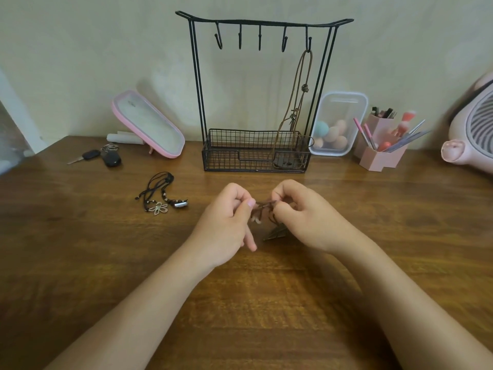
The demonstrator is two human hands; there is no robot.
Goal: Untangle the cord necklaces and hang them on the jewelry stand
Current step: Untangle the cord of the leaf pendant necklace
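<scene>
Left hand [226,222] and right hand [306,217] meet above wooden table [80,263], fingers curled, each pinching brown cord necklace [264,206]; its pendant [276,232] dangles between palms. Black cord necklaces [160,196] lie tangled on table, left of hands. Wire jewelry stand [256,97] upright against wall; one brown necklace [298,102] hangs from rightmost hook, trailing into stand's basket. Car keys [101,156], pink mirror [149,124] at left.
</scene>
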